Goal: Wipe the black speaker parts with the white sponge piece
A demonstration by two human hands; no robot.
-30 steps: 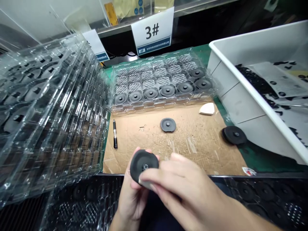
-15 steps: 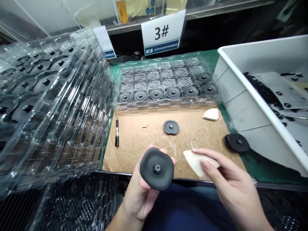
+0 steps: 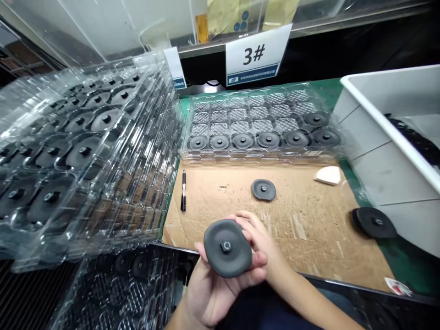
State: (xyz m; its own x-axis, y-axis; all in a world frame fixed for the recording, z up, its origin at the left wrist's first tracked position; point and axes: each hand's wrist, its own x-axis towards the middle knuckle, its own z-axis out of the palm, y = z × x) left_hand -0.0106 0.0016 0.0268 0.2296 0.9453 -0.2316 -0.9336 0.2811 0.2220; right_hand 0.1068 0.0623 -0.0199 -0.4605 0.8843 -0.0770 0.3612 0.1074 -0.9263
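Note:
I hold a black rubber disc (image 3: 227, 248) with a small centre hub just above the near edge of the cardboard sheet (image 3: 302, 229). My left hand (image 3: 209, 293) cups it from below, fingers curled round its lower rim. From the right, my right hand (image 3: 263, 238) curls its fingers against the disc's upper right edge. I cannot see anything else in that hand. Another black disc (image 3: 263, 189) lies loose in the middle of the cardboard, and a third (image 3: 374, 222) sits on the green mat at the right.
A clear blister tray (image 3: 240, 158) behind the cardboard holds a front row of discs. Tall stacks of filled clear trays (image 3: 79, 151) stand left. A white bin (image 3: 378, 151) is at right. A pen (image 3: 183, 191) and a white wedge (image 3: 328, 175) lie on the cardboard. A "3#" sign (image 3: 256, 55) hangs behind.
My right hand, which held a white wedge apart from the disc half a second ago, has come back to the disc's edge. The wedge no longer shows. The view has shifted left.

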